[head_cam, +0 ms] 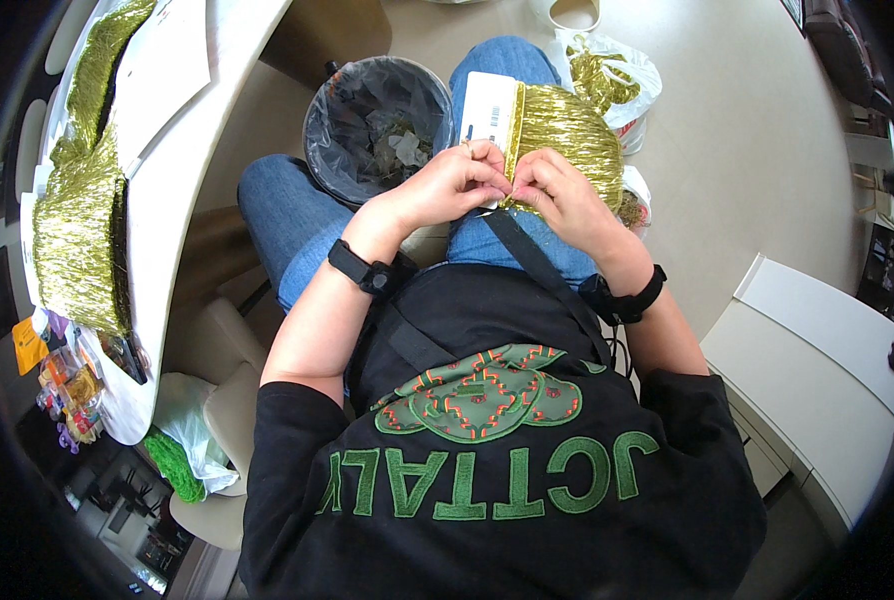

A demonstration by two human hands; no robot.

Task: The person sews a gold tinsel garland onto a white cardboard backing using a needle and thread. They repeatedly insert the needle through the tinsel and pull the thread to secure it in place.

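A bundle of gold metallic fringe trim [571,139] lies across my right thigh, its strands fanning out to the right. A white card [484,101] bearing a printed code sits along the left side of its braided header. My left hand [466,178] pinches the lower end of that header beside the card. Close against it, my right hand [556,187] pinches the same end between thumb and forefinger. The fingertips nearly touch and hide the exact piece held. Each wrist wears a black band.
A lined waste bin [379,124] holding scraps stands between my knees. Plastic bags, one with gold fringe [604,75], sit on the floor at right. More gold fringe [79,232] and white sheets [166,75] lie on the white table [154,247]. A white cabinet [807,375] stands at right.
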